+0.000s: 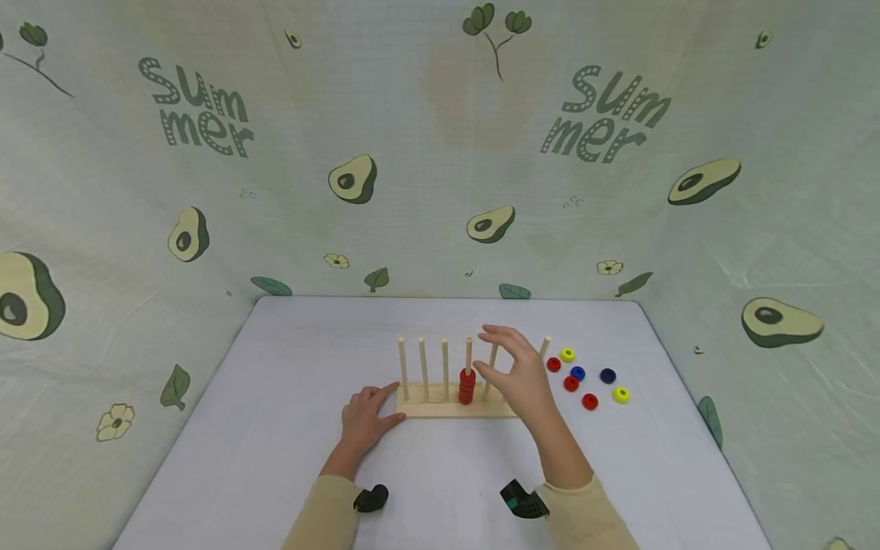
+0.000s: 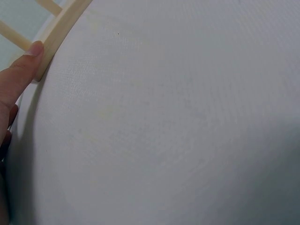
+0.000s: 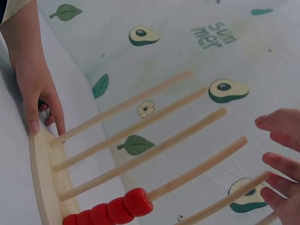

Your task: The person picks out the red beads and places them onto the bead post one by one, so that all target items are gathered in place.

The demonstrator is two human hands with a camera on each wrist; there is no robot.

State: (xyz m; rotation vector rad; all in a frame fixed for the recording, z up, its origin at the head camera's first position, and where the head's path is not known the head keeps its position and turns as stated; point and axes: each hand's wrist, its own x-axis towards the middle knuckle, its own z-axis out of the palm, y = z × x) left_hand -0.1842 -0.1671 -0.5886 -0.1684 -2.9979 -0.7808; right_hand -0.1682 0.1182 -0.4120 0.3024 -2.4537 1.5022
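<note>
A wooden peg rack (image 1: 433,410) with a row of upright pegs lies across the table. Several red beads (image 1: 467,387) are stacked on its fourth peg from the left; the right wrist view shows the same red stack (image 3: 110,212) low on the peg. My left hand (image 1: 364,420) holds the rack's left end, thumb at the near edge and index finger at the far corner. In the left wrist view its thumb (image 2: 23,68) rests on the wood. Beside the top of the beaded peg, my right hand (image 1: 516,374) has thumb and fingers spread apart, with nothing between them. It partly hides the pegs on the right.
Right of the rack lie several loose beads: red beads (image 1: 590,402), yellow beads (image 1: 622,395), a blue bead (image 1: 577,373) and a dark blue bead (image 1: 608,376). A white cloth (image 1: 309,336) covers the table. Printed curtains (image 1: 412,114) stand behind and at both sides.
</note>
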